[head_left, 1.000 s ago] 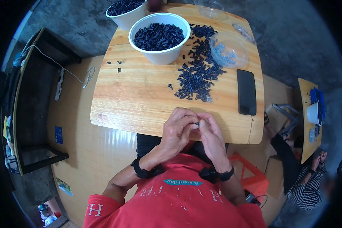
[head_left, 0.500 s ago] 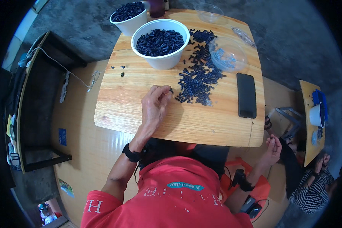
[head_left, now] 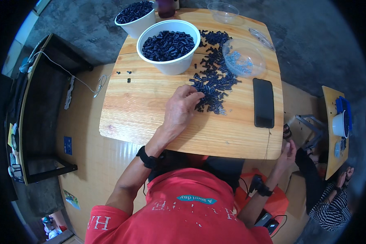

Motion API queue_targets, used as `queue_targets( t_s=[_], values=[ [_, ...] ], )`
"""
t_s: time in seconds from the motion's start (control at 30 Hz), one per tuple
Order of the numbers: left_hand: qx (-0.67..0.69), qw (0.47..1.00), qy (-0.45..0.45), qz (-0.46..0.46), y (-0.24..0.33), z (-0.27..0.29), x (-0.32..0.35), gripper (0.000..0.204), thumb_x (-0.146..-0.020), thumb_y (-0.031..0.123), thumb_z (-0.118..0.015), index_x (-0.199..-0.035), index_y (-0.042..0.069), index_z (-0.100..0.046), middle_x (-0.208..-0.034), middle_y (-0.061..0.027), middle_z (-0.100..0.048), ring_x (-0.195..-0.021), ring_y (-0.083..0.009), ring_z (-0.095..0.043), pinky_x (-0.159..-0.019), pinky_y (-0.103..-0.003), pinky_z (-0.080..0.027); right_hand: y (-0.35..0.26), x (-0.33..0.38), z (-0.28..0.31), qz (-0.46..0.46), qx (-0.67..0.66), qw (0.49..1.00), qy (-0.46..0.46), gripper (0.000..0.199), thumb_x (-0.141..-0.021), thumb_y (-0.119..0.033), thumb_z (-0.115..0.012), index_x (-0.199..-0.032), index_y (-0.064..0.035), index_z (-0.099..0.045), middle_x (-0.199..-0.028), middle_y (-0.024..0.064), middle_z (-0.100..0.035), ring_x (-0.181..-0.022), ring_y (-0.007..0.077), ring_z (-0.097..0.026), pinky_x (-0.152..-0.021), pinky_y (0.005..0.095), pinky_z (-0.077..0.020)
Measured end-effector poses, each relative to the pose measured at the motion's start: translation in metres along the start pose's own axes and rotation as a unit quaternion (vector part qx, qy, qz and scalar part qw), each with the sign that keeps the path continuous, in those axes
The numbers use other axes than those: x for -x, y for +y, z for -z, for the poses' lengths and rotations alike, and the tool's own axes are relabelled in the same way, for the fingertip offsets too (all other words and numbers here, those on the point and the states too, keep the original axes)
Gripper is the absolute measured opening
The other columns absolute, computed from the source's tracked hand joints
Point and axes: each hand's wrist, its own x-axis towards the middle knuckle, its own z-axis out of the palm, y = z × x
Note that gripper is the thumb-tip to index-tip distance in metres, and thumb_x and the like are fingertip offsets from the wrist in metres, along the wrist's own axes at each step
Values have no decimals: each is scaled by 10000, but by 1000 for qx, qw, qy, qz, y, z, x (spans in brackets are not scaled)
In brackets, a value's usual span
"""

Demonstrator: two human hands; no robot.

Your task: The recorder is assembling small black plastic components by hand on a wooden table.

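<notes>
My left hand (head_left: 182, 107) rests on the wooden table (head_left: 150, 114), its fingertips touching the near edge of a loose heap of small dark blue plastic pieces (head_left: 213, 81). Whether it pinches a piece I cannot tell. My right hand (head_left: 288, 153) hangs below the table's front right edge, fingers apart and holding nothing. A white bowl (head_left: 168, 45) full of the same dark pieces stands behind the heap. A clear plastic bowl (head_left: 244, 57) with a few greyish pieces sits to the right of the heap.
A second white bowl of dark pieces (head_left: 136, 14) stands at the far left corner. A black phone (head_left: 263, 102) lies on the table's right side. A few stray pieces (head_left: 124, 75) lie left. A seated person (head_left: 329, 195) is at lower right, beside another small table (head_left: 337, 130).
A second ago both hands were together at the table's front edge. The left hand has since reached forward to the heap, and the right hand has dropped off the table to the right.
</notes>
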Motion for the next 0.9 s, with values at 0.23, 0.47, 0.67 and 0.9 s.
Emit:
queue_targets(
  t_s=[0.23,0.47,0.67,0.9],
  values=[
    [-133,987,-71,-61,3,-8,-7,265,-689,-55,-655,-938,22,-704,-940,-91,-617,-893,-274,-594,-743,-367,-518,-99,46,-29,179,92,979,-40,179,-925,-114,-605,-1061,-3,-641,-1048,94,-624,-980,201,-593,-845,305,-478],
    [-139,986,-62,-72,0,-12,-9,212,-696,-66,-656,-896,3,-672,-947,-99,-625,-911,-280,-591,-749,-376,-514,-132,114,-74,178,80,927,-319,135,-846,-56,-667,-971,-8,-654,-907,118,-619,-821,232,-632,-734,318,-505],
    [8,1000,-1,17,6,0,-3,185,-779,-53,-665,-957,-6,-650,-918,-71,-647,-809,-233,-619,-753,-302,-510,-131,120,-77,224,118,899,-358,143,-807,-24,-677,-948,-10,-658,-868,125,-605,-798,271,-626,-688,358,-503],
    [400,879,-5,261,10,16,29,219,-857,15,-667,-1076,17,-670,-931,-35,-678,-797,-101,-601,-772,-252,-498,-137,114,-84,255,113,879,-387,75,-829,10,-628,-904,10,-635,-838,130,-602,-785,296,-615,-694,367,-494]
  ],
)
